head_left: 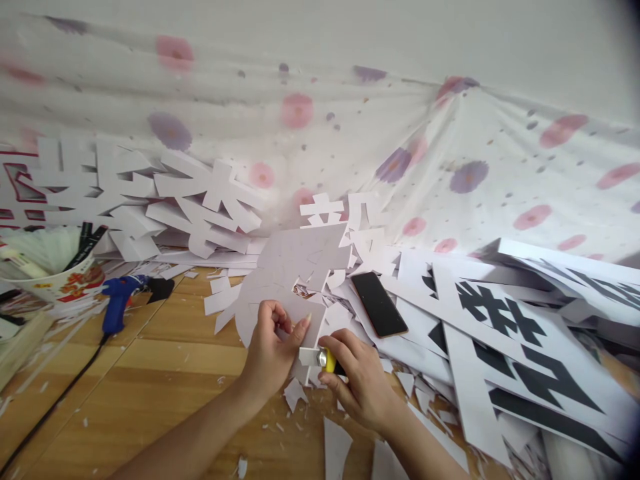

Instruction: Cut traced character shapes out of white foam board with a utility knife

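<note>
My left hand (276, 343) pinches the lower edge of a large white foam board piece (280, 260) that stands tilted over the wooden table. To the right, my right hand (357, 377) is closed around a yellow and black tool (330, 361) with a round metal knob. The tool's front end meets the lower corner of the board, close to my left fingertips. A cut opening shows in the board above my left hand. My right fingers hide part of the tool, and its blade cannot be made out.
A blue glue gun (116, 307) with a black cord lies left, beside a tub (75, 283) of markers. A black phone (380, 305) rests on scraps right of the board. Cut white characters (200, 200) lean at the back left; printed sheets (520, 333) are piled right.
</note>
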Motion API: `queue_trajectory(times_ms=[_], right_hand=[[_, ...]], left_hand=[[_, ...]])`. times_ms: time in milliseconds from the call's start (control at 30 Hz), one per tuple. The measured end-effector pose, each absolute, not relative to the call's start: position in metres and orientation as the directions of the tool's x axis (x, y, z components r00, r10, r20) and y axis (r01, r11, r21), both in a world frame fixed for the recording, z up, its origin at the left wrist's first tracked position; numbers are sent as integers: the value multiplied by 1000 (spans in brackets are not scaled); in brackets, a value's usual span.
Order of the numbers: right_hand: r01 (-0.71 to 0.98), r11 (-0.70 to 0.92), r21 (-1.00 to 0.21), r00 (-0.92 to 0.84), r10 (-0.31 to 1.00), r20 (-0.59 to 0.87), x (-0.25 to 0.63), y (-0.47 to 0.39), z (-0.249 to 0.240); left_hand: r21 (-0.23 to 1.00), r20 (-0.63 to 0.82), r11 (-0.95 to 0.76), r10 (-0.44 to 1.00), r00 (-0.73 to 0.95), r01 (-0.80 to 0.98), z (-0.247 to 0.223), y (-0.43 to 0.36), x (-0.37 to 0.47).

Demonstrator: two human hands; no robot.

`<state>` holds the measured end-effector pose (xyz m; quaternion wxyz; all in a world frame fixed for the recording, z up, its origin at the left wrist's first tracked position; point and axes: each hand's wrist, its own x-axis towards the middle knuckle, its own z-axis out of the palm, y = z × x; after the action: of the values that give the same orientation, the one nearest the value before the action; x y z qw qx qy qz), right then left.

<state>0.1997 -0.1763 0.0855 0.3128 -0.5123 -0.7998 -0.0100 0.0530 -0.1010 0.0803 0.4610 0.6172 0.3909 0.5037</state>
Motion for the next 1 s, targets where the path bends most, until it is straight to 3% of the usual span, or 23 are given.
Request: queue_trajectory(times_ms=[667,900,1000], right_hand=[[822,472,-319,-256,806,533,207,-171,86],[832,387,-398,-113,820,561,227,-164,81],[814,442,-377,-174,805,567,221,-168,83]], left_hand=[[955,272,-292,933,234,58,84,-99,50],[942,304,-328,923,236,72,88,-105,50],[941,313,-334,920,237,55,86,-105,51]])
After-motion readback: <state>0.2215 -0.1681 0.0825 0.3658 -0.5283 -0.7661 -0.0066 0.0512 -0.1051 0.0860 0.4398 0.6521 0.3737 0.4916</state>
